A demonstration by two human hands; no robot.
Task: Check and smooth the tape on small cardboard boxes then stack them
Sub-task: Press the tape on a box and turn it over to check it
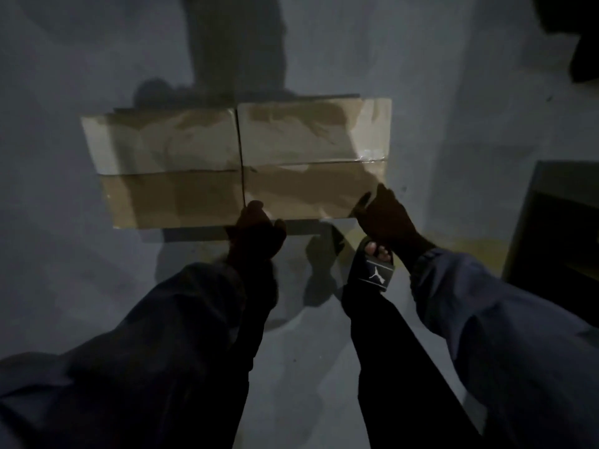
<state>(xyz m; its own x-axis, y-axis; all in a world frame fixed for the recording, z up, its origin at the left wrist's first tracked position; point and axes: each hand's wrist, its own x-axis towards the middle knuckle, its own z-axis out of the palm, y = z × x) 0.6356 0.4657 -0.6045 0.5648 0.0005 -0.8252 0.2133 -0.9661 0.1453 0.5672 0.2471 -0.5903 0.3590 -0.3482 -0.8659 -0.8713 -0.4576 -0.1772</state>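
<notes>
Two brown cardboard boxes stand side by side on the grey floor, touching along a narrow seam. The left box has shiny tape across its top. The right box shows wrinkled tape with a glint near its right edge. My left hand grips the near lower left corner of the right box, at the seam, with curled fingers. At the box's near right corner, my right hand holds on with the thumb on the front face and the fingers up its side. The light is dim and finger detail is hard to see.
My foot in a black slide sandal stands just in front of the right box. A dark cabinet or frame rises at the right edge. Another dark object hangs at the top right. Grey floor lies to the left.
</notes>
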